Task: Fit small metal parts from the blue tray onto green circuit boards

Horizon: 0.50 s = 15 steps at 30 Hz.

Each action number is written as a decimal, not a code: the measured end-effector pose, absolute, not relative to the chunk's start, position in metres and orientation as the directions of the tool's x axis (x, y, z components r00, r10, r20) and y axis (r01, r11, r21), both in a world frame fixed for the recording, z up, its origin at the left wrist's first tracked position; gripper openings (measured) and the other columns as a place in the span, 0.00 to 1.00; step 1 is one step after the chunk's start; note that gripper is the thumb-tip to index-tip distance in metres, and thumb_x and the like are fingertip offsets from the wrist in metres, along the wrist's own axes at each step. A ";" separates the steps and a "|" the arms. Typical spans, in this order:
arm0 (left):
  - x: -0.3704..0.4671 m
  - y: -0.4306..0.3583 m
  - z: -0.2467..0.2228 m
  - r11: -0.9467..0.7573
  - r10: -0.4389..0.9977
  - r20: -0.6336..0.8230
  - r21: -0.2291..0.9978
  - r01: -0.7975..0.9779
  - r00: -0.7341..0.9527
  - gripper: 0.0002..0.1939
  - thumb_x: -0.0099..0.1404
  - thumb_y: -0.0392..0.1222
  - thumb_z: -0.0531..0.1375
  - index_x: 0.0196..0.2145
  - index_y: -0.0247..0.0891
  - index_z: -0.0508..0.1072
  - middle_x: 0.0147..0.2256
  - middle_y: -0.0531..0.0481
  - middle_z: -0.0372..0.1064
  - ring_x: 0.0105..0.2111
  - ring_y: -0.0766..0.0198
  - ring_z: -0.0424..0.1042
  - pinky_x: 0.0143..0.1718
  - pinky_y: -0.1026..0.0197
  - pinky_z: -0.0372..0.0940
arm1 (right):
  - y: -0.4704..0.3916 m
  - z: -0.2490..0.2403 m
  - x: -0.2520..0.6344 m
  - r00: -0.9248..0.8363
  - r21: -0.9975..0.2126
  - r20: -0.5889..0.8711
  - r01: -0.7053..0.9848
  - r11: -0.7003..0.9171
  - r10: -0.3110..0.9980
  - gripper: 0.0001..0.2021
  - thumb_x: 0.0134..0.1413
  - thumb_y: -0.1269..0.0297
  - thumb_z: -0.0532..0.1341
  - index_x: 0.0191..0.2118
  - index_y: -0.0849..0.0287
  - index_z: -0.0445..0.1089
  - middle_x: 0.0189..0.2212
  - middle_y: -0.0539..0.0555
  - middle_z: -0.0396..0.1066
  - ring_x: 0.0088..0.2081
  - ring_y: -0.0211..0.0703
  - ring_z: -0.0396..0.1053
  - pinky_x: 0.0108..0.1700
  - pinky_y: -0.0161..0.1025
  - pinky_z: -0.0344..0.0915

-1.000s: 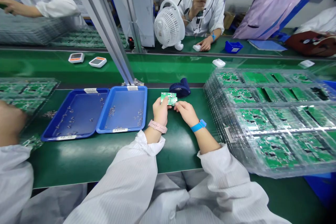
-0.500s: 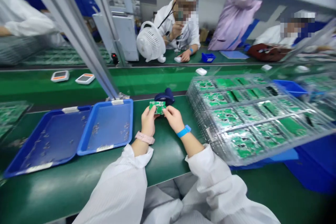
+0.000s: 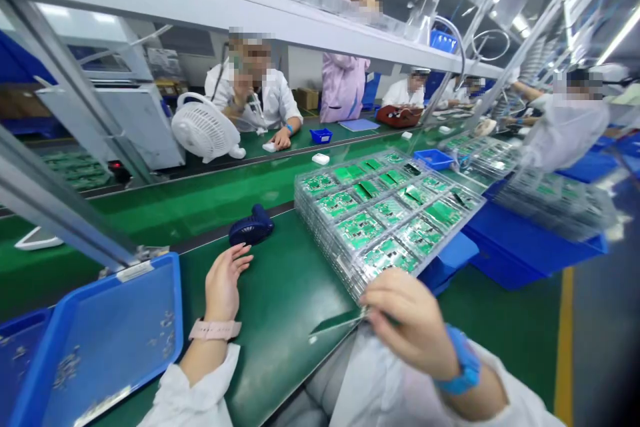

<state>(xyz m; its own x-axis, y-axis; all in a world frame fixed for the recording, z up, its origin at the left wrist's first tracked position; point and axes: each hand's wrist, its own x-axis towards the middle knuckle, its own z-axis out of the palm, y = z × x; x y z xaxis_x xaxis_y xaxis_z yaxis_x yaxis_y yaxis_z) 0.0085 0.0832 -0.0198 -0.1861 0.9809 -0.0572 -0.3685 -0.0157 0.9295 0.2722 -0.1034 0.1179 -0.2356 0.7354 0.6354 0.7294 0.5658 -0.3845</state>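
My right hand (image 3: 407, 323) pinches a green circuit board (image 3: 336, 325) by one end, just in front of the stack's near corner. The board is seen almost edge-on, low over the table's front edge. My left hand (image 3: 225, 283) holds nothing, its fingers apart and slightly curled, beside a dark blue handheld fan (image 3: 251, 227). Green circuit boards (image 3: 360, 230) fill the compartments of the top clear plastic tray (image 3: 320, 257) in a tall stack to the right.
Blue trays (image 3: 177, 307) with small metal parts lie at the left. A metal post (image 3: 95, 213) rises behind them. Across the green divider (image 3: 150, 200) are a white fan (image 3: 205, 127) and a seated person (image 3: 275, 97). Blue bins (image 3: 515, 240) stand right of the stack.
My hands have parted. The right one has carried the board right and toward me, to the stack's corner; the left has let go of it. The view has swung right.
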 end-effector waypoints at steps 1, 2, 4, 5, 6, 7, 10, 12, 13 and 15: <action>0.008 0.083 -0.020 -0.012 0.981 -0.059 0.931 -0.365 -0.183 0.20 0.55 0.52 0.63 0.40 0.35 0.75 0.41 0.44 0.76 0.35 0.60 0.75 0.35 0.62 0.66 | -0.105 0.129 0.292 -0.206 -0.351 0.644 0.776 0.524 0.737 0.15 0.55 0.72 0.60 0.45 0.44 0.72 0.33 0.52 0.76 0.33 0.46 0.73 0.35 0.46 0.68; 0.008 0.083 -0.020 -0.009 0.982 -0.060 0.932 -0.361 -0.180 0.20 0.55 0.52 0.63 0.40 0.35 0.76 0.41 0.44 0.76 0.36 0.60 0.75 0.35 0.62 0.66 | -0.104 0.139 0.312 -0.166 -0.322 0.650 0.824 0.467 0.742 0.14 0.56 0.71 0.60 0.44 0.44 0.72 0.33 0.52 0.76 0.34 0.46 0.73 0.36 0.46 0.68; 0.008 0.084 -0.020 -0.004 0.983 -0.063 0.935 -0.355 -0.175 0.20 0.55 0.52 0.63 0.40 0.35 0.76 0.40 0.44 0.76 0.36 0.60 0.74 0.35 0.62 0.66 | -0.094 0.156 0.351 -0.067 -0.278 0.666 0.902 0.331 0.743 0.08 0.58 0.67 0.60 0.40 0.46 0.74 0.32 0.53 0.77 0.34 0.46 0.74 0.37 0.45 0.68; 0.008 0.084 -0.020 -0.002 0.982 -0.064 0.936 -0.352 -0.175 0.21 0.55 0.52 0.64 0.40 0.34 0.75 0.39 0.44 0.76 0.36 0.60 0.74 0.35 0.62 0.66 | -0.086 0.163 0.370 -0.024 -0.262 0.658 0.930 0.259 0.753 0.06 0.58 0.63 0.60 0.38 0.47 0.75 0.32 0.54 0.77 0.34 0.47 0.74 0.36 0.44 0.67; 0.008 0.085 -0.020 -0.001 0.982 -0.065 0.938 -0.348 -0.177 0.21 0.55 0.53 0.64 0.40 0.34 0.75 0.39 0.44 0.76 0.35 0.60 0.74 0.35 0.62 0.66 | -0.075 0.168 0.389 0.009 -0.246 0.630 0.951 0.189 0.776 0.06 0.58 0.60 0.60 0.37 0.48 0.75 0.32 0.54 0.77 0.33 0.47 0.74 0.36 0.44 0.67; 0.008 0.085 -0.021 0.000 0.982 -0.065 0.939 -0.343 -0.177 0.21 0.55 0.53 0.64 0.40 0.34 0.75 0.39 0.44 0.76 0.35 0.60 0.74 0.35 0.62 0.66 | -0.063 0.172 0.406 0.022 -0.222 0.582 0.966 0.133 0.813 0.07 0.58 0.58 0.60 0.36 0.49 0.75 0.31 0.53 0.77 0.32 0.46 0.73 0.34 0.43 0.66; 0.007 0.086 -0.023 0.001 0.983 -0.061 0.945 -0.326 -0.174 0.21 0.55 0.52 0.63 0.41 0.33 0.75 0.39 0.44 0.75 0.35 0.60 0.74 0.34 0.62 0.66 | -0.021 0.176 0.453 0.045 -0.120 0.434 0.993 0.009 0.900 0.09 0.56 0.56 0.60 0.33 0.51 0.76 0.27 0.51 0.76 0.28 0.43 0.72 0.31 0.40 0.62; 0.007 0.086 -0.024 0.006 0.984 -0.064 0.947 -0.321 -0.169 0.21 0.55 0.52 0.63 0.41 0.33 0.75 0.38 0.44 0.75 0.35 0.60 0.74 0.34 0.62 0.66 | 0.006 0.175 0.476 0.072 -0.048 0.341 0.997 -0.060 0.937 0.09 0.55 0.57 0.60 0.32 0.53 0.76 0.26 0.51 0.76 0.28 0.42 0.71 0.30 0.38 0.61; 0.006 0.087 -0.025 0.011 0.983 -0.070 0.946 -0.323 -0.169 0.22 0.55 0.52 0.64 0.41 0.33 0.75 0.38 0.44 0.75 0.35 0.60 0.74 0.34 0.62 0.66 | 0.018 0.175 0.485 0.085 -0.010 0.284 0.996 -0.086 0.955 0.09 0.54 0.58 0.60 0.33 0.54 0.76 0.27 0.52 0.77 0.29 0.42 0.71 0.31 0.37 0.60; 0.005 0.088 -0.026 0.024 0.982 -0.084 0.942 -0.333 -0.167 0.22 0.54 0.52 0.64 0.41 0.32 0.75 0.38 0.44 0.75 0.35 0.60 0.74 0.35 0.63 0.66 | 0.038 0.175 0.497 0.120 0.058 0.167 0.990 -0.131 0.979 0.10 0.54 0.59 0.59 0.34 0.56 0.76 0.30 0.52 0.78 0.31 0.42 0.72 0.31 0.35 0.60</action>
